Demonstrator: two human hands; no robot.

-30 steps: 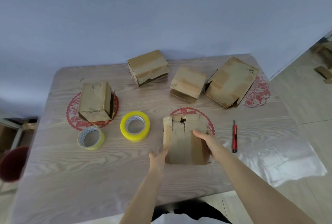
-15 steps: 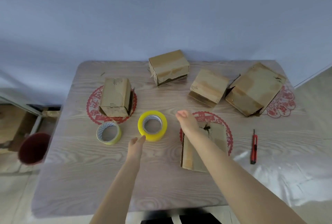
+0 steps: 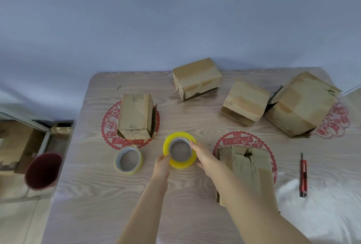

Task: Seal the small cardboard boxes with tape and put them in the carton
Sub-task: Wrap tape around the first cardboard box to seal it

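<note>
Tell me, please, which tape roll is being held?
The bright yellow roll, between the left hand and right hand; the paler roll beside it lies untouched.
</note>
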